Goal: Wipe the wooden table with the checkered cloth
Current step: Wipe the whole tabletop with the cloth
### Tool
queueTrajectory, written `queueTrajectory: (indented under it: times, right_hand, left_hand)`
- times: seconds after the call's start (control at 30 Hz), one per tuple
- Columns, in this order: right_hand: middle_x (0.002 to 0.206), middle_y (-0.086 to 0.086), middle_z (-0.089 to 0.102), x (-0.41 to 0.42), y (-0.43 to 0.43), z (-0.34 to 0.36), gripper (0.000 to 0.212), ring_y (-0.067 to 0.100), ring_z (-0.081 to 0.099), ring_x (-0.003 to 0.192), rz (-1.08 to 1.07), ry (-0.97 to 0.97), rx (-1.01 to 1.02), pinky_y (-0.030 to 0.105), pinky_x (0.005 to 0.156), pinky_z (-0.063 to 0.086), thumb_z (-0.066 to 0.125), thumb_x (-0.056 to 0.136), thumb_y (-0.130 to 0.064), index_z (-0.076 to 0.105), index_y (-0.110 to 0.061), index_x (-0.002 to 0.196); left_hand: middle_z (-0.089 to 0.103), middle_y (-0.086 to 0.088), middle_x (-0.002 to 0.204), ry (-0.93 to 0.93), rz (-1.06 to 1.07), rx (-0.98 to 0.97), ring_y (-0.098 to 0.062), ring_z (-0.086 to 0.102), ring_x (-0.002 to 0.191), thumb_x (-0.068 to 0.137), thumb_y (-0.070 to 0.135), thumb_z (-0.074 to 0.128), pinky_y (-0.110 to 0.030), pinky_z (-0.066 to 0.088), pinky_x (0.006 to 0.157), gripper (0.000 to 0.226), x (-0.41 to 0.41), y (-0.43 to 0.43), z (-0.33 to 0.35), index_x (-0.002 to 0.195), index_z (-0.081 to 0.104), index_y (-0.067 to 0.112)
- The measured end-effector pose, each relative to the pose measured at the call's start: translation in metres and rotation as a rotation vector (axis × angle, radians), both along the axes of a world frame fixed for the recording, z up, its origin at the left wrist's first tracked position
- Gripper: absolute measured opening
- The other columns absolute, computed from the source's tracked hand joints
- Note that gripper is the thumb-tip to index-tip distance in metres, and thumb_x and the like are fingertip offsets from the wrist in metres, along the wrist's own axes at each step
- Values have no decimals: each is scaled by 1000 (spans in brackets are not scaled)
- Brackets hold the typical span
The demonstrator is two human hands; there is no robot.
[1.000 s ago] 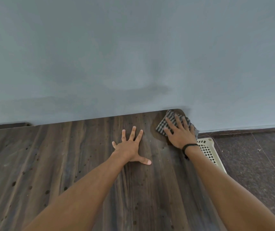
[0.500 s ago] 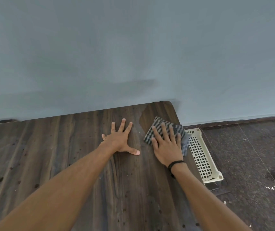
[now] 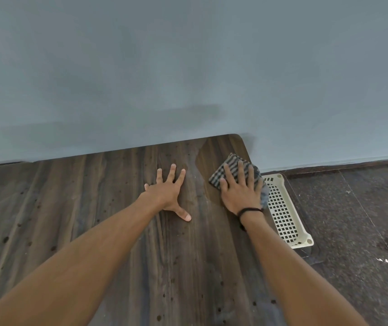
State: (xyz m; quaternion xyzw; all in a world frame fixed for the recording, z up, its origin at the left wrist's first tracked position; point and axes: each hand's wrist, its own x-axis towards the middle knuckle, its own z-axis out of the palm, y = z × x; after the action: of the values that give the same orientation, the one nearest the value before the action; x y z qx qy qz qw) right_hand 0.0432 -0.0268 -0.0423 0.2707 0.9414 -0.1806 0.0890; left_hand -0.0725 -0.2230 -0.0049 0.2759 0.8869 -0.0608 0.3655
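**Desk:** Where's the cloth now?

**Me:** The checkered cloth is under my right hand. The fingers are spread flat and press it onto the table near the far right corner. Its right side hangs just over the table's edge, above the cream basket on the floor. 1 second ago it was pushed right into that corner against the wall. I've since dragged it back toward me along the right edge.

**Desk:** And the other hand?

**Me:** My left hand hasn't shifted. It lies palm down with fingers splayed on bare wood just left of the cloth, holding nothing. I'd say it's bracing me.

**Desk:** So what does that get us?

**Me:** The corner shows a darker, damp-looking patch, so I judge that bit is wiped. That's only 1 small area. The table to the left and nearer me looks dull and speckled, so most of the wiping is probably still ahead.
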Motion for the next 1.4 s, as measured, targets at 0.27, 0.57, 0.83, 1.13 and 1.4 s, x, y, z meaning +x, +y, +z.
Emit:
queueTrajectory:
  times: [0.27,0.57,0.83,1.13,1.4]
  right_hand:
    - [170,-9,-14,53,-6,-9,56,20,-19,155,46,44,41,53,124,-11,14,104,-61,-2,-53,157]
    - [168,-9,-19,99,-18,-13,56,21,-25,153,73,51,56,56,123,-12,5,101,-64,-8,-56,155]
    - [168,-13,-19,131,-29,-14,56,18,-22,154,149,63,94,47,121,-16,6,102,-63,-9,-56,155]
    - [165,-20,-24,175,-64,-15,54,14,-26,153,146,102,52,48,119,-15,6,101,-67,-7,-61,153]
    - [169,-11,-13,154,-55,-13,57,20,-20,155,103,103,73,50,121,-18,14,104,-62,0,-53,158]
  left_hand:
    - [-39,9,154,37,25,77,-36,-27,145,45,79,78,-73,9,110,150,1,-9,-10,149,-25,41]
    - [-45,3,150,-47,-36,-39,-40,-33,140,51,77,77,-69,8,114,152,13,-14,-3,146,-33,33]
    - [-49,2,147,-49,-32,-71,-40,-36,138,56,58,87,-67,12,115,154,38,-15,5,144,-37,29]
    - [-36,-1,156,-4,16,-29,-41,-25,144,60,53,88,-62,14,117,149,53,-16,13,151,-26,26]
    - [-48,1,148,-97,18,-154,-42,-32,140,51,73,81,-66,11,116,156,92,-25,8,143,-37,31]
